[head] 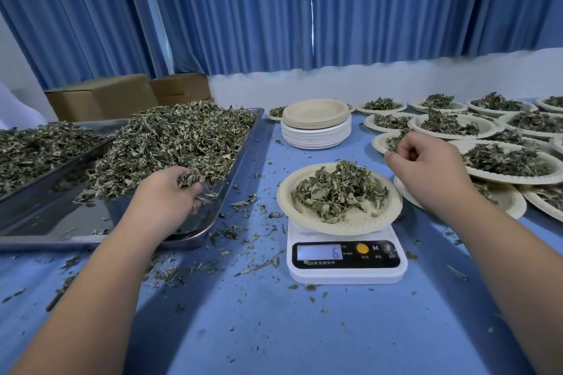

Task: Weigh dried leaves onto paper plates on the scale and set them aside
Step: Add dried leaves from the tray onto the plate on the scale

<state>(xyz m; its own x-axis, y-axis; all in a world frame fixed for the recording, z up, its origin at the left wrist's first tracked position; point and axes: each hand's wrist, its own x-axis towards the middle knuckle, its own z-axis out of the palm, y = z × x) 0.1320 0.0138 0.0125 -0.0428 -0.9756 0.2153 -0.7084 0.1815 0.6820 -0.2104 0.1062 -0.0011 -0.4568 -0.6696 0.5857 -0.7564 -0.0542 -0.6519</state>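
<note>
Left grip (178,192) clutched dried leaves (182,137) in steel tray (45,218); right grip (432,167) curled closed near leaf-filled paper plate (350,227) on scale (347,274)

scale (346,265) display reading 6, letter M beside its orange button (362,248)

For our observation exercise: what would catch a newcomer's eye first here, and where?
A heap of leaves fills the tray at left, where the left hand grips a clump. A heaped plate sits on the scale at centre. Filled plates crowd the right.
</note>
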